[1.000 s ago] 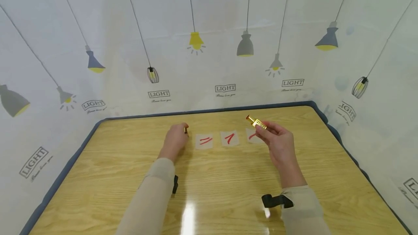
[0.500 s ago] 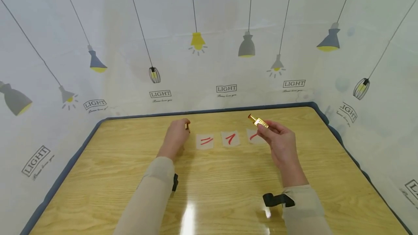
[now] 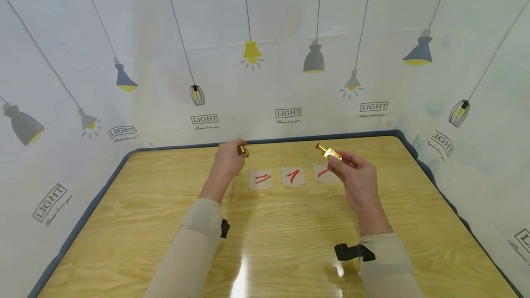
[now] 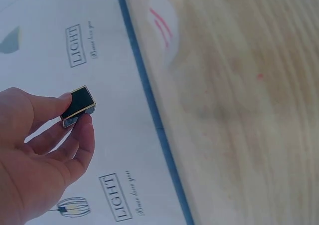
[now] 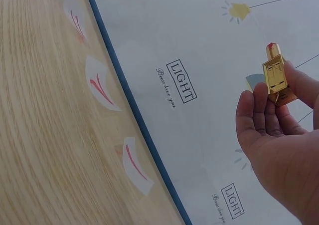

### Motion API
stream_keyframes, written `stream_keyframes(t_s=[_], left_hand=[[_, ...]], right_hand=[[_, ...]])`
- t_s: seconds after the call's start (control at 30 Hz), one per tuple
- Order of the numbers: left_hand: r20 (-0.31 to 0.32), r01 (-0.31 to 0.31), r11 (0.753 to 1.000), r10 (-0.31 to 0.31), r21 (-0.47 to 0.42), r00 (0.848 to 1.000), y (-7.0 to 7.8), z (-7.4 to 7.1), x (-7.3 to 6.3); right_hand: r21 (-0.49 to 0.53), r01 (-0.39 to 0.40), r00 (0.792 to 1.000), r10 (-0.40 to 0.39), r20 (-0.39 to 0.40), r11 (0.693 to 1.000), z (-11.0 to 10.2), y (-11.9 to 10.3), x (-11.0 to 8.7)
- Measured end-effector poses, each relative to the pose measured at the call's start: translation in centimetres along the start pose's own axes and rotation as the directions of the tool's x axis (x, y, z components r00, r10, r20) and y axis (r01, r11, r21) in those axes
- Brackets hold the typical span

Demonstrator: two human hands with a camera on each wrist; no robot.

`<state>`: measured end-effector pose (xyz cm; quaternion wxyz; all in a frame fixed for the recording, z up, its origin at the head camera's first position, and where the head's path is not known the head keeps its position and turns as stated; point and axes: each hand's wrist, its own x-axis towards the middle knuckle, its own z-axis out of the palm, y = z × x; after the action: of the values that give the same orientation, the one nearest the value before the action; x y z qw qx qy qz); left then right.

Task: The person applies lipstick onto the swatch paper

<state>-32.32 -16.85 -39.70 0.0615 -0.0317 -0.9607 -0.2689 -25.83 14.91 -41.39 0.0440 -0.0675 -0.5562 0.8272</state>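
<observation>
My right hand (image 3: pixel 359 180) pinches a gold lipstick (image 3: pixel 332 154) above the far right of the table. Its red tip sticks out uncapped, pointing up and to the left in the head view. The right wrist view shows the square gold case (image 5: pixel 275 80) between thumb and fingers. Over the table's far side, my left hand (image 3: pixel 227 162) holds a small gold-edged lipstick cap (image 3: pixel 243 151). In the left wrist view, thumb and fingertips grip that cap, and its flat dark face (image 4: pixel 79 103) turns toward the camera. Lipstick and cap are well apart.
Three paper slips with red strokes lie in a row on the wooden table (image 3: pixel 269 229): a left slip (image 3: pixel 260 185), a middle slip (image 3: pixel 292 181) and a right slip (image 3: pixel 325 178), partly behind my right fingers. A blue edge strip (image 3: pixel 285 140) and a lamp-printed wall sheet (image 3: pixel 227 105) border the far side.
My left hand has risen and moved slightly right and away, so more of the gold cap shows. The right hand keeps its hold on the lipstick, nearly still.
</observation>
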Motion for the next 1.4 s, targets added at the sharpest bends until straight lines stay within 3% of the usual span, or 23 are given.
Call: stream_keyframes(t_s=[0.2, 0.37, 0.5, 0.63, 0.73, 0.87, 1.1, 1.2, 1.27, 1.4], left_hand=[[-0.049, -0.055, 0.997, 0.052, -0.058, 0.997, 1.5, -1.0, -0.7], [-0.079, -0.066, 0.982, 0.053, -0.174, 0.995, 2.2, -1.6, -1.6], [-0.082, -0.071, 0.956, 0.049, -0.286, 0.995, 2.5, -1.8, -2.4], [-0.103, -0.067, 0.910, 0.026, -0.409, 0.994, 3.0, -2.4, -3.4], [-0.118, -0.049, 0.859, -0.013, -0.509, 0.993, 3.1, -2.8, -4.1], [-0.106, 0.000, 0.760, -0.091, -0.650, 0.990, 3.0, -3.0, -5.2], [-0.060, 0.057, 0.507, -0.211, -0.860, 0.976, 2.0, -1.9, -7.2], [-0.047, 0.067, 0.428, -0.251, -0.901, 0.967, 1.2, -1.3, -8.1], [-0.044, 0.071, 0.405, -0.267, -0.911, 0.963, 0.8, -0.9, -8.5], [-0.045, 0.066, 0.398, -0.264, -0.915, 0.964, 0.4, -0.4, -8.8]], right_hand=[[0.014, 0.006, 1.000, -0.006, 0.009, 1.000, 0.1, -0.2, -0.1], [0.011, 0.007, 1.000, -0.007, 0.019, 1.000, 0.4, 0.0, -0.2], [-0.001, 0.005, 1.000, -0.005, 0.024, 1.000, 0.6, 0.2, -0.4], [0.005, 0.016, 0.999, -0.016, 0.040, 1.000, 0.7, 0.3, -0.5], [0.014, 0.021, 0.998, -0.021, 0.052, 1.000, 0.8, 0.3, -0.5], [0.016, 0.017, 0.998, -0.018, 0.058, 1.000, 0.9, 0.4, -0.5], [0.022, 0.031, 0.998, -0.032, 0.049, 0.999, 1.2, 0.3, -0.6], [0.023, 0.024, 0.998, -0.025, 0.063, 0.999, 1.3, 0.3, -0.6], [0.016, 0.019, 0.997, -0.020, 0.071, 1.000, 1.4, 0.4, -0.6], [-0.007, 0.021, 0.998, -0.021, 0.067, 1.000, 1.6, 0.6, -0.7]])
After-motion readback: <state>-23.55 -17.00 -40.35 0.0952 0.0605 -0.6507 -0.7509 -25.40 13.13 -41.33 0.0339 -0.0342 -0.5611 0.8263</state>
